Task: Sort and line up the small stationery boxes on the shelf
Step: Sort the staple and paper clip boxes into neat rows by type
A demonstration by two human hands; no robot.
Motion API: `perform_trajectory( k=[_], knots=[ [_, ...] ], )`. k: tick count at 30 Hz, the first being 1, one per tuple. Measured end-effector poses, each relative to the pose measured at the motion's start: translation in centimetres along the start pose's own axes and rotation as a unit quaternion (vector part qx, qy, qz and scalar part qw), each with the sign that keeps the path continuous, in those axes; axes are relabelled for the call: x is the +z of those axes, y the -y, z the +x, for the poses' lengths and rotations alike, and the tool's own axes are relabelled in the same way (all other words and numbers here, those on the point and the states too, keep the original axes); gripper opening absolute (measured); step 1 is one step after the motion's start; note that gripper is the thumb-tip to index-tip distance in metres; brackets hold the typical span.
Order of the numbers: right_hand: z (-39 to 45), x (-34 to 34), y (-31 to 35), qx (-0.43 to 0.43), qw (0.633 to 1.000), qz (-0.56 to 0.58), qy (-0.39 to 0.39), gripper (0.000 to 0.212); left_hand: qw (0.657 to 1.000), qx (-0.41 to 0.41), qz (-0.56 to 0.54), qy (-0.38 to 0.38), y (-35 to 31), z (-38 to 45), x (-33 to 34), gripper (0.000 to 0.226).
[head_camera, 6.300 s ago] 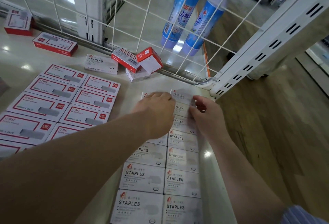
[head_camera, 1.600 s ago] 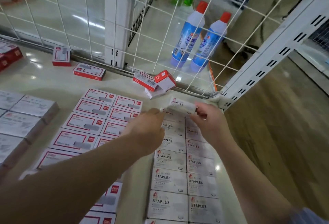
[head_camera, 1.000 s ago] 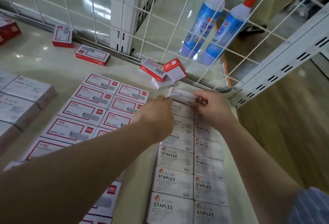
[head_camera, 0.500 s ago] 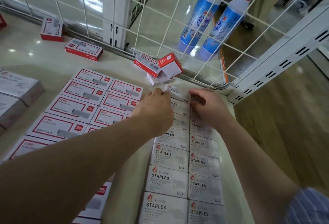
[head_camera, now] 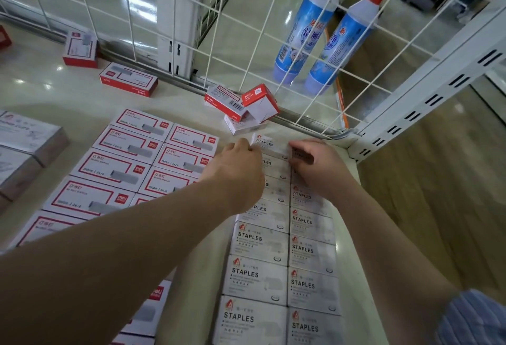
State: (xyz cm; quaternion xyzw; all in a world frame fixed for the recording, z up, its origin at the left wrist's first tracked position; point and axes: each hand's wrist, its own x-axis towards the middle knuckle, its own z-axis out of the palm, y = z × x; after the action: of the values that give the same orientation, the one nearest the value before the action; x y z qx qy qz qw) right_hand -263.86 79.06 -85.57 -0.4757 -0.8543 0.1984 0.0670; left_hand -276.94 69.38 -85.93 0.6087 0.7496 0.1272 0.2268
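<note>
1. No open container showed its contents; every staple carton in view was closed, so nothing inside could be told.
2. The left hand (head_camera: 237, 165) pinched the left end of a white STAPLES box (head_camera: 269, 146) at the far head of the left column, just right of centre frame.
3. The right hand (head_camera: 315, 163) had its fingers curled on the topmost box of the right column (head_camera: 302, 155), beside the first; how tightly it gripped I cannot tell.
4. Below both hands ran two columns of white STAPLES boxes (head_camera: 284, 270), lying flat, edges touching, down to the bottom edge.
5. At centre left lay a grid of red-bordered staple boxes (head_camera: 131, 163), also flat and touching.
6. Near the wire mesh (head_camera: 246, 51) at upper centre, a loose heap of red-and-white boxes (head_camera: 243, 106) sat tilted on one another; two more red boxes (head_camera: 128, 78) lay at upper left.
7. Grey cartons (head_camera: 24, 142) stood at the left edge.
8. The shelf (head_camera: 54, 98) was glossy cream; behind the mesh stood two blue bottles with red caps (head_camera: 323, 32), with wood-look flooring (head_camera: 438, 180) at right.
</note>
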Motion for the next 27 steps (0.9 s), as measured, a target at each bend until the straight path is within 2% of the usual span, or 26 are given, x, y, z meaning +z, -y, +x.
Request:
perform_trajectory(
  k=[5, 9, 13, 20, 27],
  knots=[
    [-0.2, 0.2, 0.5, -0.007, 1.0, -0.011, -0.019, 0.034, 1.0, 0.018, 0.011, -0.019, 0.4, -0.3, -0.2, 0.044],
    [-0.2, 0.5, 1.0, 0.016, 0.998, -0.01, -0.061, 0.044, 0.998, 0.026, 0.008, -0.053, 1.0, -0.9, -1.0, 0.046],
    [0.0, 0.8, 1.8, 0.027, 0.993, 0.029, -0.109, 0.042, 0.997, 0.015, 0.024, -0.078, 2.5, -1.5, -1.9, 0.043],
    [2.2, 0.9, 5.0, 0.007, 0.991, 0.074, -0.11, 0.048, 0.994, -0.039, 0.046, -0.092, 5.4, -2.5, -3.3, 0.038],
    [5.2, 1.6, 6.0, 0.032, 0.994, 0.074, -0.075, 0.046, 0.997, -0.008, 0.032, -0.066, 6.6, -3.5, -3.4, 0.041]
  ],
)
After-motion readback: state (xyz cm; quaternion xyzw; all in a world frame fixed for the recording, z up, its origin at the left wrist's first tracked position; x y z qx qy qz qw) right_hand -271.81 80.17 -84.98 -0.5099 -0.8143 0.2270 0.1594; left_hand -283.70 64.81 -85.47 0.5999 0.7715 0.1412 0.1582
